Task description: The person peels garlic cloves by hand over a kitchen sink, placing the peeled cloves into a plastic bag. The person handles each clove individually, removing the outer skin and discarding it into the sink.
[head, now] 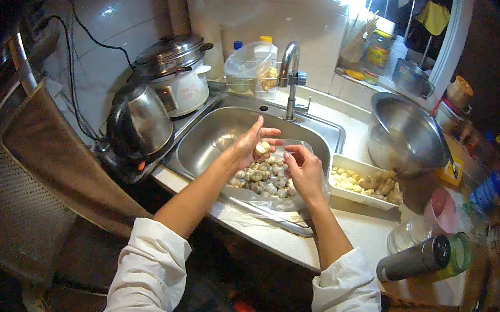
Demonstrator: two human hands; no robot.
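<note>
Pale, peeled-looking garlic rests in my left hand, against the palm and curled fingers, above the sink. My right hand hovers just to its right, thumb and forefinger bent and slightly apart, with nothing visible between them. Below both hands, many garlic bulbs lie in a clear plastic bag, spread over the near right part of the stainless-steel sink. Right of the sink, a white tray contains peeled garlic cloves and pieces of ginger root.
A chrome faucet rises behind the sink. To the left are an electric kettle and a white electric cooker. A large steel basin stands at the back right. A dark tumbler and a glass jar occupy the right counter.
</note>
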